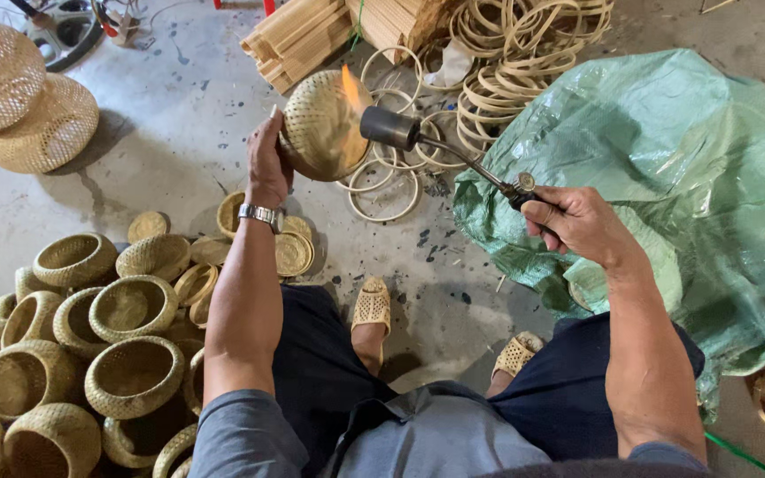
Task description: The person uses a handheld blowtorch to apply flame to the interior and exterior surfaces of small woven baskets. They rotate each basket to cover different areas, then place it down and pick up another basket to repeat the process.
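My left hand (267, 164) holds a round woven bamboo basket (320, 124) up over the floor, gripping it at its left side. My right hand (577, 221) grips the handle of a gas blowtorch (418, 142), whose dark nozzle points left at the basket. An orange flame (350, 88) licks the basket's upper right surface. A metal watch sits on my left wrist. I am seated, with both sandalled feet on the concrete below.
Several woven baskets (126, 310) are heaped at lower left, and larger domed ones (42, 124) at upper left. Bamboo rings (382, 190) lie on the floor under the torch, with coiled hoops (524, 44) and bamboo slats (298, 35) behind. A big green plastic sack (692, 168) fills the right.
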